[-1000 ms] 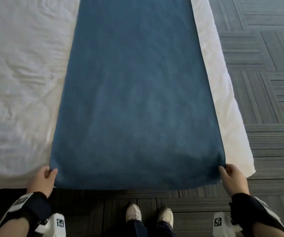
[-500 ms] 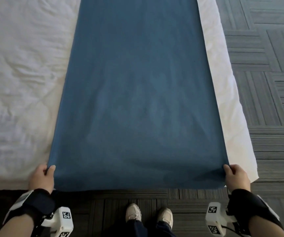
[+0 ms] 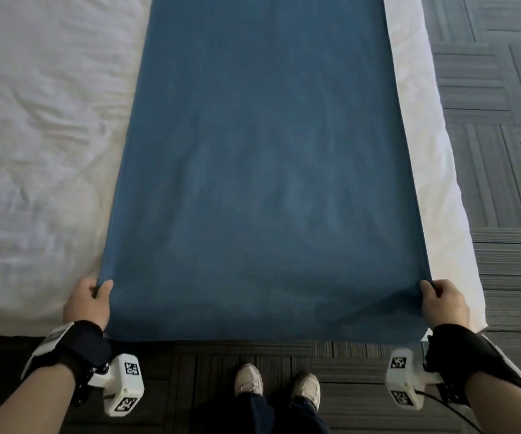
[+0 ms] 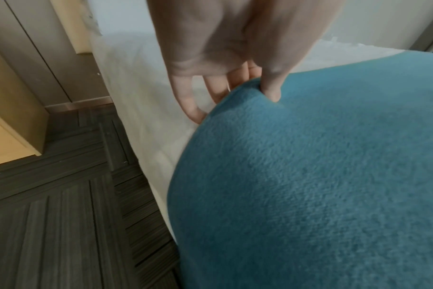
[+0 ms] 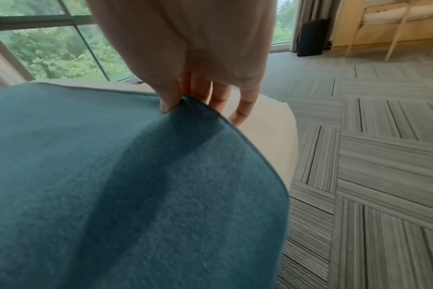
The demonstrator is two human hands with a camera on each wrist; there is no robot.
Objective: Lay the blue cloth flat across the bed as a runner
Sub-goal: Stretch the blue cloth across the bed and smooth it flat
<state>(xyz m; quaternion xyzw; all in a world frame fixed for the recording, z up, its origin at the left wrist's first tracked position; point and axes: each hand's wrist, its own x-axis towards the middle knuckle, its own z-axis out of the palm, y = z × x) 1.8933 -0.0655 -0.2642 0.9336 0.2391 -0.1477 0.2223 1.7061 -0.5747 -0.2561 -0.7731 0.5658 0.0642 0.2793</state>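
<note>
The blue cloth (image 3: 265, 170) lies stretched along the right part of the white bed (image 3: 40, 145), its near end hanging over the bed's edge. My left hand (image 3: 91, 297) pinches the cloth's near left edge between thumb and fingers; the left wrist view shows that left hand (image 4: 255, 86) with the thumb on top of the blue cloth (image 4: 321, 176). My right hand (image 3: 439, 296) pinches the near right edge. In the right wrist view the right hand (image 5: 183, 97) holds the hemmed border of the cloth (image 5: 111, 185), which rises in a small fold there.
My two shoes (image 3: 276, 383) stand on the dark carpet tiles (image 3: 488, 120) right at the bed's edge. A strip of white sheet (image 3: 434, 170) shows right of the cloth. A wooden cabinet (image 4: 10, 125) stands left, a chair (image 5: 393, 21) and window (image 5: 52, 48) beyond.
Both hands have kept their pinch on the cloth's near corners and drawn them slightly towards me and outwards. The cloth has stretched flatter, with fewer ripples near the end.
</note>
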